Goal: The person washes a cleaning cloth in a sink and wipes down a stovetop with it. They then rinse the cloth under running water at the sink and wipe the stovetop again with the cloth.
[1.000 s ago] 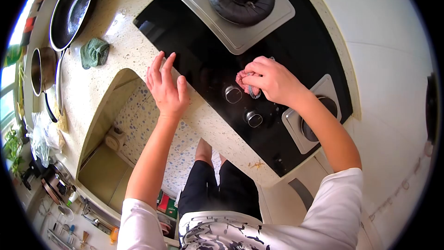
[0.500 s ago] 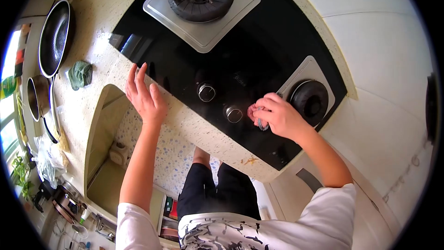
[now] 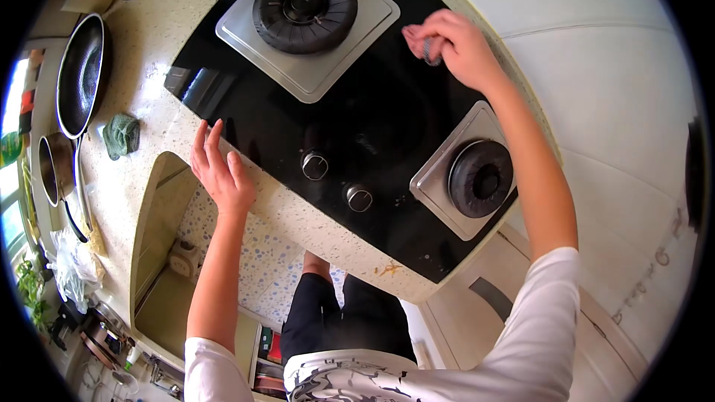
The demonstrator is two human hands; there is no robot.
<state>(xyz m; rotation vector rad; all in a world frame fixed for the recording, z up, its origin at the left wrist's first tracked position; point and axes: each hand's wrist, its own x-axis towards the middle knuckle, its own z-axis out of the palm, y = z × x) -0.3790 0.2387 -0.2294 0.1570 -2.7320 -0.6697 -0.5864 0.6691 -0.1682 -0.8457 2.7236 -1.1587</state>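
Note:
My right hand (image 3: 463, 48) is closed on a crumpled pink-and-grey cloth (image 3: 430, 49), of which only a small part shows between the fingers. It is over the far edge of the black glass gas stove (image 3: 275, 130), between the two burners. My left hand (image 3: 222, 171) has its fingers apart and holds nothing. It is at the stove's front left edge, above the speckled counter. Two round control knobs, a left knob (image 3: 314, 166) and a right knob (image 3: 359, 197), sit near the stove's front.
A large burner (image 3: 305, 11) and a smaller burner (image 3: 480, 179) stand on metal plates. On the counter (image 3: 153, 52) at left are a frying pan (image 3: 80, 74), a small pot (image 3: 59, 167), a green cloth (image 3: 121, 136) and a plastic bag (image 3: 71, 268). A tiled wall (image 3: 596, 89) borders the stove.
My right hand has moved with the cloth from beside the right knob to the stove's far edge. My left hand stays at the front left edge. The view has shifted slightly.

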